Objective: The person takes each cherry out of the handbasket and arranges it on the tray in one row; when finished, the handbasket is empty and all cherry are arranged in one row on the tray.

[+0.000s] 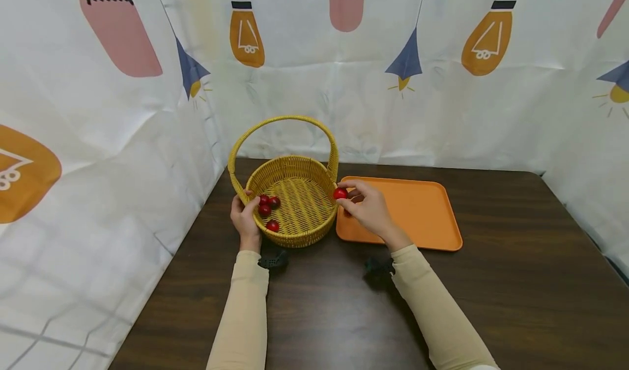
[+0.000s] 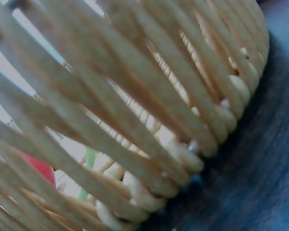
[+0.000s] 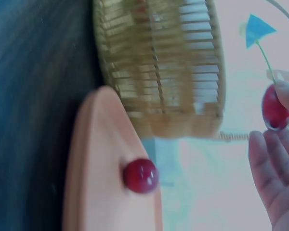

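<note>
A yellow wicker basket (image 1: 307, 195) with a tall arched handle holds several red cherries (image 1: 264, 210) near its left side. My left hand (image 1: 245, 222) grips the basket's left rim by the handle's foot, thumb over the edge. Just outside the right rim, my right hand (image 1: 369, 209) pinches a red cherry (image 1: 340, 193) between thumb and fingers; its thin green stem shows in the right wrist view. Another cherry (image 3: 141, 175) lies on the orange tray (image 1: 417, 212), mostly hidden under my right hand in the head view. Through the basket's weave (image 2: 135, 96), the left wrist view shows a bit of red.
The tray lies flat right beside the basket on a dark wooden table (image 1: 516, 261). A white patterned curtain (image 1: 304, 86) hangs behind the table and along its left side. Dark wrist-worn devices (image 1: 275, 261) sit under both wrists.
</note>
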A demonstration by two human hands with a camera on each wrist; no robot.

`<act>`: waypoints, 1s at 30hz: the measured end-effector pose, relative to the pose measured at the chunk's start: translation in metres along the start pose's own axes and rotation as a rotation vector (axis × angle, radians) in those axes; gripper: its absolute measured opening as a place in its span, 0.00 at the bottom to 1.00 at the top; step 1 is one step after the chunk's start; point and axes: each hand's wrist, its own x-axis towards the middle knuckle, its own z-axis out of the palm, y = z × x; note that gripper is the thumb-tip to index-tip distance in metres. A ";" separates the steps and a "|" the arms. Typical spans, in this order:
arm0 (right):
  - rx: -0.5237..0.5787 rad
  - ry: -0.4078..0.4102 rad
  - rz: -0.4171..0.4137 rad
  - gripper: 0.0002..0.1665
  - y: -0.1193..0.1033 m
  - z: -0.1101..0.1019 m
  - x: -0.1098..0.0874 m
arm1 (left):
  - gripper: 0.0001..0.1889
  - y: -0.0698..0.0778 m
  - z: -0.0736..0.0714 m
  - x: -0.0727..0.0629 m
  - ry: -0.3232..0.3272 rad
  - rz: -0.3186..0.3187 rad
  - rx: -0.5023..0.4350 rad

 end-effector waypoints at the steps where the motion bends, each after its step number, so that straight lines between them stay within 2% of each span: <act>1: 0.008 -0.009 0.021 0.23 0.001 -0.003 0.000 | 0.15 0.000 0.000 0.000 -0.004 0.001 -0.001; 9: -0.063 -0.020 0.147 0.22 0.017 -0.028 0.002 | 0.16 0.000 0.001 0.001 -0.021 0.016 0.003; 14: -0.095 -0.034 0.193 0.23 0.033 -0.036 0.000 | 0.16 -0.002 -0.001 0.001 -0.013 0.001 0.009; 18: -0.148 -0.037 0.252 0.19 0.045 -0.040 -0.003 | 0.15 -0.003 -0.003 0.001 -0.010 -0.006 0.017; 23: -0.198 -0.014 0.278 0.13 0.059 -0.041 -0.004 | 0.15 -0.003 -0.002 0.002 -0.015 0.013 0.003; 30: -0.196 0.007 0.316 0.15 0.075 -0.050 -0.006 | 0.11 -0.003 -0.001 0.002 -0.013 0.021 0.018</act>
